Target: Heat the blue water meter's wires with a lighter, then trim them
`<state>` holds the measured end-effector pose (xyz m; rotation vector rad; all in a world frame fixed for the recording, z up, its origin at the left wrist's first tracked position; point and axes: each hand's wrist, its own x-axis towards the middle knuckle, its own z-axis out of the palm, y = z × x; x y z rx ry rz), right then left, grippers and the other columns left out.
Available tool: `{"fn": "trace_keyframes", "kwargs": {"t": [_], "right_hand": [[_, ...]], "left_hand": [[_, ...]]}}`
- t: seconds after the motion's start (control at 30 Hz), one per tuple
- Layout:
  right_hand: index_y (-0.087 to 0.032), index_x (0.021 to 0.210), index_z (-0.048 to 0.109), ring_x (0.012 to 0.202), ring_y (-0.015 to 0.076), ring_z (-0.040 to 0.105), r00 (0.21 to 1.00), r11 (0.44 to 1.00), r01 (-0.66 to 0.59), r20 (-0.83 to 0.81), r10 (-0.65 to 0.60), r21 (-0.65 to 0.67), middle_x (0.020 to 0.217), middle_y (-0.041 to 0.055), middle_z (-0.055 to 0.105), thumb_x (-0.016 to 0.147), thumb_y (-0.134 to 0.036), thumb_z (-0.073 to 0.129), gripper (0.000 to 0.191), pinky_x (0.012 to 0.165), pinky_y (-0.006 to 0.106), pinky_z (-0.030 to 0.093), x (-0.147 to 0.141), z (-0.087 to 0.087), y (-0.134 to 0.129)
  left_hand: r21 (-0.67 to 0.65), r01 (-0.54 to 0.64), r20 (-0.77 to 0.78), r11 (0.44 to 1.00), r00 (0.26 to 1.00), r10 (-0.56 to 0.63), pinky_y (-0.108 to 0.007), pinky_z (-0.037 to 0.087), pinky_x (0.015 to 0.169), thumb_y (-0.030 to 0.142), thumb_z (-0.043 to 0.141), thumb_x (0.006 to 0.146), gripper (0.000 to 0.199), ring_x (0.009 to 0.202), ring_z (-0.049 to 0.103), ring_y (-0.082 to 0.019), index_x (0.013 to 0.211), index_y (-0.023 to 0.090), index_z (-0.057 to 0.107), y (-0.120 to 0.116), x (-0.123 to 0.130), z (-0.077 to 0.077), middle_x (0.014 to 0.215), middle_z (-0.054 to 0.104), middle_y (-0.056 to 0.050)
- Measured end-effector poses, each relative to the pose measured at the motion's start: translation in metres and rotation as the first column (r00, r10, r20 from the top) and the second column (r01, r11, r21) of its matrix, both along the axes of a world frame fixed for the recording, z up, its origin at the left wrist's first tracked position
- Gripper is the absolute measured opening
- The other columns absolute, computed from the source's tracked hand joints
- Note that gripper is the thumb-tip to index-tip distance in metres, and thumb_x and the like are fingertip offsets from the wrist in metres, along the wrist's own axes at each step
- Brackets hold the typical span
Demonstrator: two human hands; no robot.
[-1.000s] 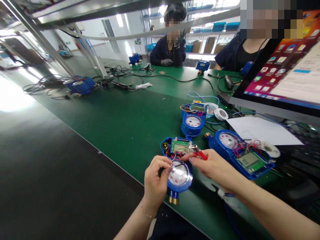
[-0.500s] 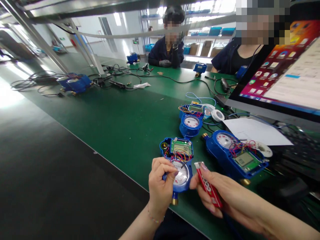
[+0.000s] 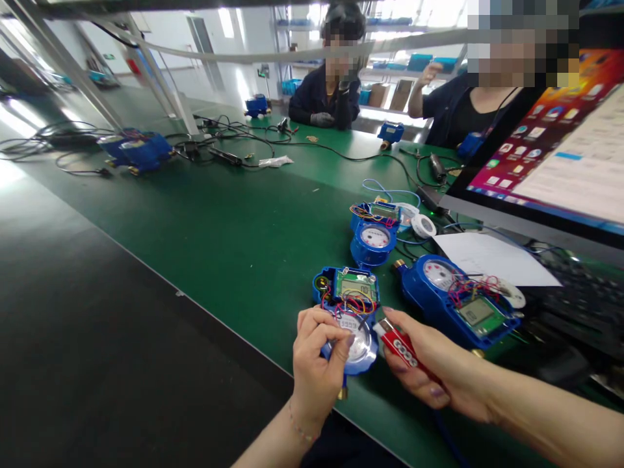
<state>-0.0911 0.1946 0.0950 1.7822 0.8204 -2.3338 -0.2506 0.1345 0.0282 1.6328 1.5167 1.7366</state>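
A blue water meter point(image 3: 351, 305) with its cover off lies at the near edge of the green table point(image 3: 234, 227); a green circuit board, coloured wires and a round dial show. My left hand point(image 3: 319, 367) grips the dial end, thumb and forefinger on the dial face. My right hand point(image 3: 433, 370) holds a small red device point(image 3: 400, 348) with white buttons, its metal tip pointing at the dial's right side.
Two more opened blue meters point(image 3: 455, 299) point(image 3: 373, 234) lie behind, with a white tape roll point(image 3: 423, 225), a sheet of paper point(image 3: 492, 259) and a monitor point(image 3: 550, 156) at right. Cables and blue meters point(image 3: 134, 149) sit far left. Two people sit across the table.
My right hand pulled the red device away from the circuit board, turned it lengthwise, then brought its tip back beside the dial. The far right person raised a hand.
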Motion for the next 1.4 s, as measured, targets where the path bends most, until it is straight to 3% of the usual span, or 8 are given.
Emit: {"fn": "trace_keyframes", "kwargs": {"t": [0.13, 0.2, 0.3, 0.4, 0.5, 0.63, 0.77, 1.4], "right_hand": [[-0.015, 0.069, 0.048, 0.044, 0.0042, 0.032, 0.979, 0.966, 0.065, -0.205, -0.012, 0.252, 0.053, -0.0053, 0.038, 0.081, -0.071, 0.049, 0.058, 0.040, 0.015, 0.024, 0.002, 0.002, -0.009], [-0.016, 0.075, 0.046, 0.048, 0.0053, 0.037, 0.964, 0.944, 0.039, -0.262, 0.051, 0.327, 0.057, -0.0048, 0.044, 0.075, -0.066, 0.064, 0.053, 0.044, 0.016, 0.030, 0.003, 0.004, -0.013], [-0.018, 0.087, 0.046, 0.043, 0.0066, 0.037, 0.939, 0.935, -0.100, -0.277, 0.202, 0.341, 0.052, -0.0051, 0.049, 0.079, -0.060, 0.064, 0.047, 0.043, 0.018, 0.028, 0.005, 0.008, -0.013], [-0.015, 0.080, 0.050, 0.041, 0.0057, 0.034, 0.943, 0.912, -0.140, -0.230, 0.242, 0.386, 0.047, -0.0059, 0.044, 0.078, -0.061, 0.063, 0.047, 0.043, 0.018, 0.023, 0.005, 0.010, -0.008], [-0.015, 0.062, 0.051, 0.035, 0.0053, 0.029, 0.975, 0.955, -0.108, -0.158, 0.156, 0.277, 0.040, -0.0062, 0.033, 0.084, -0.069, 0.045, 0.059, 0.039, 0.019, 0.018, 0.002, 0.010, -0.003], [-0.017, 0.049, 0.040, 0.030, 0.0054, 0.023, 0.997, 0.992, -0.073, -0.001, 0.073, 0.099, 0.037, -0.0054, 0.026, 0.095, -0.060, 0.021, 0.066, 0.034, 0.019, 0.014, -0.004, 0.009, 0.002], [-0.017, 0.051, 0.040, 0.030, 0.0055, 0.023, 0.995, 0.991, -0.068, 0.076, 0.060, 0.111, 0.037, -0.0056, 0.026, 0.098, -0.053, 0.017, 0.064, 0.033, 0.017, 0.014, -0.008, 0.006, 0.004], [-0.018, 0.054, 0.040, 0.029, 0.0062, 0.028, 0.999, 0.994, -0.036, 0.022, 0.034, 0.101, 0.038, -0.0050, 0.029, 0.098, -0.049, 0.010, 0.061, 0.030, 0.015, 0.018, -0.012, 0.004, 0.009]], "left_hand": [[-0.003, 0.002, 0.002, 1.000, 1.000, -0.002, -0.034, 0.043, 0.080, 0.012, 0.063, 0.080, 0.009, 0.082, 0.051, -0.017, 0.075, 0.019, 0.061, 0.000, 0.000, -0.001, 0.079, 0.054, -0.001], [-0.004, 0.004, 0.008, 1.000, 1.000, -0.004, -0.034, 0.043, 0.081, 0.012, 0.063, 0.080, 0.009, 0.082, 0.051, -0.017, 0.074, 0.019, 0.061, 0.000, -0.001, -0.001, 0.078, 0.054, -0.001], [-0.002, 0.010, 0.013, 1.000, 1.000, -0.010, -0.035, 0.043, 0.083, 0.012, 0.063, 0.080, 0.009, 0.081, 0.052, -0.017, 0.074, 0.019, 0.061, 0.000, -0.001, -0.001, 0.078, 0.054, -0.001], [0.004, 0.014, 0.015, 1.000, 1.000, -0.014, -0.035, 0.043, 0.081, 0.013, 0.063, 0.080, 0.009, 0.080, 0.052, -0.017, 0.073, 0.019, 0.061, 0.001, -0.001, 0.000, 0.076, 0.054, -0.001], [-0.004, 0.019, 0.024, 1.000, 1.000, -0.019, -0.035, 0.043, 0.080, 0.013, 0.063, 0.080, 0.008, 0.081, 0.052, -0.018, 0.074, 0.019, 0.061, 0.001, -0.001, 0.000, 0.077, 0.054, -0.001], [0.003, 0.035, 0.039, 0.999, 0.999, -0.036, -0.034, 0.042, 0.082, 0.011, 0.063, 0.079, 0.009, 0.080, 0.051, -0.016, 0.074, 0.018, 0.061, 0.001, -0.001, 0.001, 0.076, 0.054, -0.001], [-0.008, 0.053, 0.049, 0.999, 0.997, -0.053, -0.033, 0.041, 0.082, 0.010, 0.064, 0.079, 0.010, 0.080, 0.051, -0.016, 0.073, 0.017, 0.061, 0.001, -0.002, 0.001, 0.076, 0.054, 0.000], [-0.001, 0.064, 0.055, 0.998, 0.996, -0.064, -0.034, 0.041, 0.084, 0.010, 0.064, 0.079, 0.009, 0.082, 0.051, -0.016, 0.076, 0.018, 0.061, 0.002, -0.002, -0.002, 0.078, 0.054, 0.000]]}}
